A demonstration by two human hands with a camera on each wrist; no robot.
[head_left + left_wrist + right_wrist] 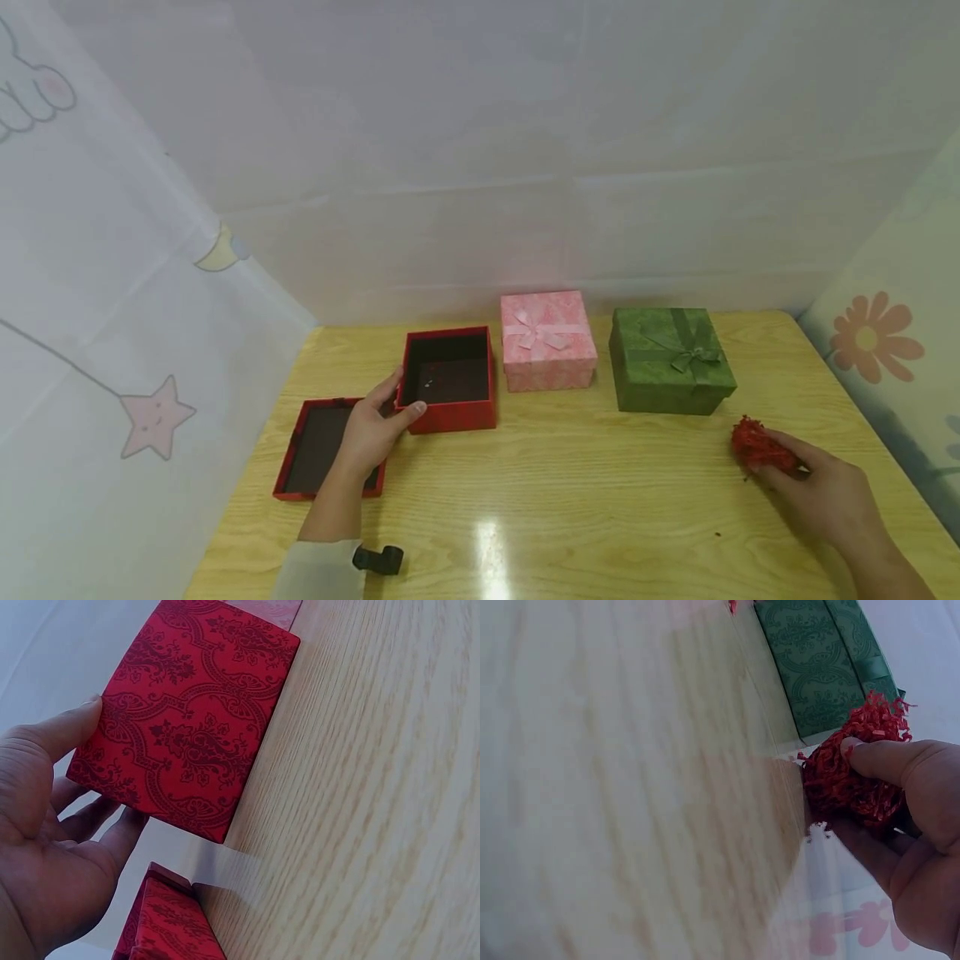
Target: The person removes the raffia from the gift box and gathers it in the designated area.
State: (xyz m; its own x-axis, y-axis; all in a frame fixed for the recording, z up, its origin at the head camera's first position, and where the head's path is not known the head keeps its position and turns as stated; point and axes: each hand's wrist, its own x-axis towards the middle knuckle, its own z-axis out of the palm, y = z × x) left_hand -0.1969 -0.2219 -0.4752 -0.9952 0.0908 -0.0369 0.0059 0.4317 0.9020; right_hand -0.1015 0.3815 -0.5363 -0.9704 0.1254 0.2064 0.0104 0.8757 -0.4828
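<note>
My left hand (373, 429) grips the near left corner of an open red gift box (453, 417), thumb on the front and fingers along the side. The box's dark inside shows a few small specks. In the left wrist view its patterned red wall (195, 712) fills the space beside the thumb. Partly behind my left forearm lies the red lid (315, 450), dark inside facing up. At the right, my right hand (828, 492) pinches a clump of red shredded paper (759, 446) between thumb and fingers. Loose strands stick out of the clump in the right wrist view (855, 780).
A pink gift box (547, 373) with a bow stands right of the red one. Farther right is a green gift box (667, 400) with a bow, near the paper. Small red scraps (717, 534) dot the wooden table (585, 500). Printed cloth (450, 208) hangs around the table.
</note>
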